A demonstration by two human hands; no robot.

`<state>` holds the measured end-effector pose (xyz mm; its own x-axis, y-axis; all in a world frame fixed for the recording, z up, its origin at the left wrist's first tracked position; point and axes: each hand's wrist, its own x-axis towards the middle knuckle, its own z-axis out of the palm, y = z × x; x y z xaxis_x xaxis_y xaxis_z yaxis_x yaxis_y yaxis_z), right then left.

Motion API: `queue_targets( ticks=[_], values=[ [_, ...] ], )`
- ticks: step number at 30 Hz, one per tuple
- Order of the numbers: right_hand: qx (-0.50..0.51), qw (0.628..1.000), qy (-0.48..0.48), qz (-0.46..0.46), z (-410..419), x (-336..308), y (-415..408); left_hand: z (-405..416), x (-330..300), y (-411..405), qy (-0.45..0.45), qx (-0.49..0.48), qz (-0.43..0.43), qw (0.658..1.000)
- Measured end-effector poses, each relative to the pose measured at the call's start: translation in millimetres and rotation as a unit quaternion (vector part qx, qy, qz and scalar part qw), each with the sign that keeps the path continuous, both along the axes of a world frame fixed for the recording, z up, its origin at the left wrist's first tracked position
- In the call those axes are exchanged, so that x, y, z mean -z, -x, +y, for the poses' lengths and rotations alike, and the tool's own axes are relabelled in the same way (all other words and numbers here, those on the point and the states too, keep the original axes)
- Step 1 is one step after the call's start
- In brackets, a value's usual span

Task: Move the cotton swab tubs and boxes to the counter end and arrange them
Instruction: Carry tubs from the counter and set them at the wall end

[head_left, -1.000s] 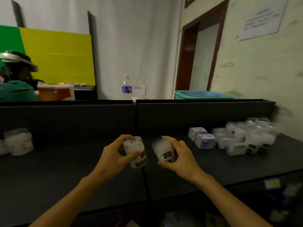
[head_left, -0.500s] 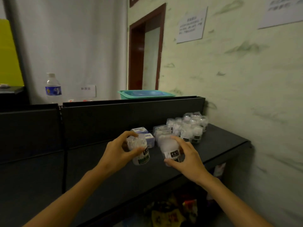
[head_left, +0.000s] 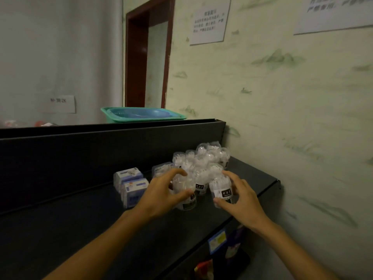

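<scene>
Left hand (head_left: 161, 190): curled round a clear cotton swab tub (head_left: 185, 194); thumb at the near side, fingers arched over the top; the tub is held upright, its base at or just above the black counter (head_left: 80, 229); contact with the surface cannot be told.
Right hand (head_left: 240, 196): a second labelled tub (head_left: 221, 187) is gripped between thumb and spread fingers; it is held upright, just right of the first.
Step in hand: both tubs are judged to be in the course of being set down at the counter end; they should be lowered flat, labels kept forward, and released only once seated; the front edge is near, so the right tub should be kept inboard.
Boxes: two blue-and-white cartons (head_left: 132, 185) are stood just left of the left hand.
Cluster: a group of tubs (head_left: 203, 158) is packed directly behind both hands, against the back panel and near the wall; the held tubs are just in front of it.
Beyond: a green basin (head_left: 141, 115) is seen above the panel.
</scene>
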<state>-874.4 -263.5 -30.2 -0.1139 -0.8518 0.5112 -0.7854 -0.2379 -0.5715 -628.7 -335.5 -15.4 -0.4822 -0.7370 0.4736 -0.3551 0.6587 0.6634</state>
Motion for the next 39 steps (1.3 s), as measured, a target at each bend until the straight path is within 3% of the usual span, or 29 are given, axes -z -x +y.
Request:
queue_targets(
  ticks=[4, 10, 16, 29, 39],
  values=[
    [0.021, 1.000, 0.008, -0.002, -19, 9, 26, -20, 5, 26, 0.088, -0.003, -0.067, 0.994],
    [0.028, 0.999, 0.010, -0.013, -41, 26, 52, -31, 11, 60, 0.090, 0.017, -0.107, 0.990],
    [-0.021, 0.999, 0.028, 0.017, -60, 39, 74, -30, 23, 82, 0.118, -0.024, -0.116, 0.986],
    [-0.175, 0.984, 0.006, 0.030, -84, 54, 118, 5, 40, 126, 0.062, -0.183, -0.127, 0.973],
    [-0.216, 0.974, 0.030, 0.055, -100, 56, 130, 12, 43, 152, 0.042, -0.260, -0.133, 0.956]
  ],
)
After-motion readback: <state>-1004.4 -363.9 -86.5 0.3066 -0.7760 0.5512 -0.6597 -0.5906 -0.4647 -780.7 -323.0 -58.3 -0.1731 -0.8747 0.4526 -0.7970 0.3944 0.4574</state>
